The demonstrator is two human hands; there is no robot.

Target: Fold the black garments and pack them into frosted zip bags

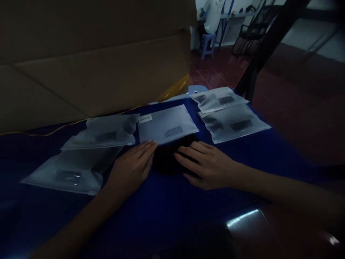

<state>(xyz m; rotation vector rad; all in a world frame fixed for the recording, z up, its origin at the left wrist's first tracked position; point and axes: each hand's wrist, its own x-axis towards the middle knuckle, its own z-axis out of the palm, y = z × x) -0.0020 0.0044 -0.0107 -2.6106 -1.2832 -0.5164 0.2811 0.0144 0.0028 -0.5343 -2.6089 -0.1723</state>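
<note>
A small black cloth [168, 160] lies on the blue bench [167, 212], right between the two hands. It looks soft and bunched up into a dark lump. Its far side touches the near edge of the middle bag [167, 124].

The left hand [132, 167] lies flat, palm down. Its fingers [147, 151] are long and straight, close together, and they rest on the left side of the black cloth. The tips reach up to the near corner of the middle bag. The right hand [208, 165] is flat too. Its fingers [188, 158] are spread a little and press down on the right side of the black cloth. Neither hand is curled around anything; both just lie on top, loose and flat.

The middle bag is thin, flat, see-through plastic with a white sticker and small dark print. Two left bags [104, 133] lie one nearer than the other; they are puffy and crinkly with dark stuff inside. Two right bags [234, 122] look the same and overlap a bit.

Behind the bags stands a big brown cardboard box [94, 61], smooth and plain, with a fold line across it. A thin yellow cord [175, 88] runs along under it.

Far off, a person in a white top [212, 14] sits on a blue stool [207, 43].
</note>
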